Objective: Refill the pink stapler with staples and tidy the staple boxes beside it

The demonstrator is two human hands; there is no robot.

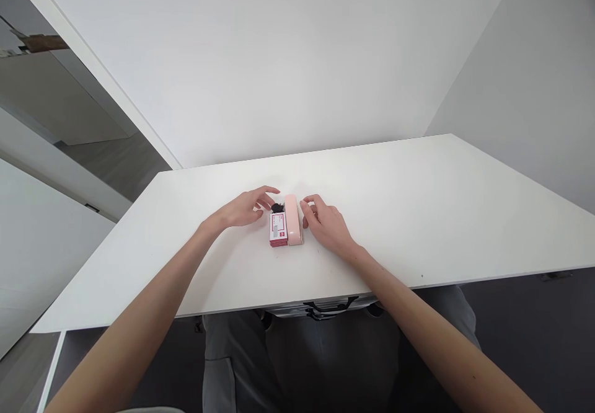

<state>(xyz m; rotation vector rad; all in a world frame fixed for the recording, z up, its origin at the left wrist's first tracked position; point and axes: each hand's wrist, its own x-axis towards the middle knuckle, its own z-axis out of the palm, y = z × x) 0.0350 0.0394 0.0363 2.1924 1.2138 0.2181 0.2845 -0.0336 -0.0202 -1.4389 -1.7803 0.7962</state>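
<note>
A pale pink stapler lies lengthwise on the white table, with a small red-and-white box pressed against its left side. A small black object sits at the box's far end. My left hand hovers just left of these, fingers loosely curled, fingertips close to the black object. On the stapler's right side is my right hand, fingers bent, fingertips next to the stapler. Neither hand visibly grips anything.
White walls rise behind the table and to its right. A doorway and grey floor show at the left. Under the table's near edge sits a black handle, above my lap.
</note>
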